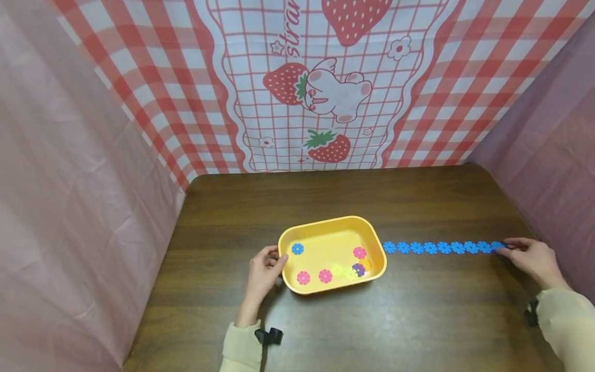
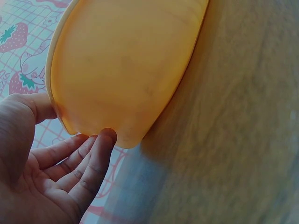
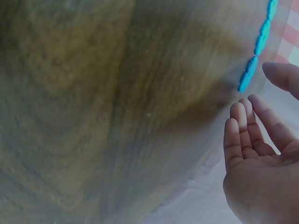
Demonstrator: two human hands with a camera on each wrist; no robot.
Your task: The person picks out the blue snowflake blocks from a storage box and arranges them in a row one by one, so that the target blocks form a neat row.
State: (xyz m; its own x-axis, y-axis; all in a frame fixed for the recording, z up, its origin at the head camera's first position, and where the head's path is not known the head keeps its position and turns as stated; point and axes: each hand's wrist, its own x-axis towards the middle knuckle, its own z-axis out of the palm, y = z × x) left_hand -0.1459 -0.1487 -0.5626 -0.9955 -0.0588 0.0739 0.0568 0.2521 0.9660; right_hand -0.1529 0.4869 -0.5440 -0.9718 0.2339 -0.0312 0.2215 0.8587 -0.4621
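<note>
My left hand [image 1: 264,272] grips the left end of a yellow plastic tray [image 1: 332,221], with the thumb over the rim. In the left wrist view, the fingers [image 2: 100,154] are under the tray's end. Inside the tray lie a blue snowflake disc [image 1: 297,249], a few pink discs [image 1: 325,276], and a cluster of yellow, purple and orange ones. A straight row of blue snowflake discs [image 1: 443,248] runs from the tray's right side. At the row's far right end is my right hand [image 1: 534,259]; in the right wrist view its thumb and fingers stand parted beside the last disc.
The brown wooden table [image 1: 348,330] carries the tray and the row. Behind it hangs a red-and-white strawberry cloth [image 1: 409,134]. Pink curtains close off the left [image 1: 83,206] and right sides. The row's right end lies close to the table's right edge.
</note>
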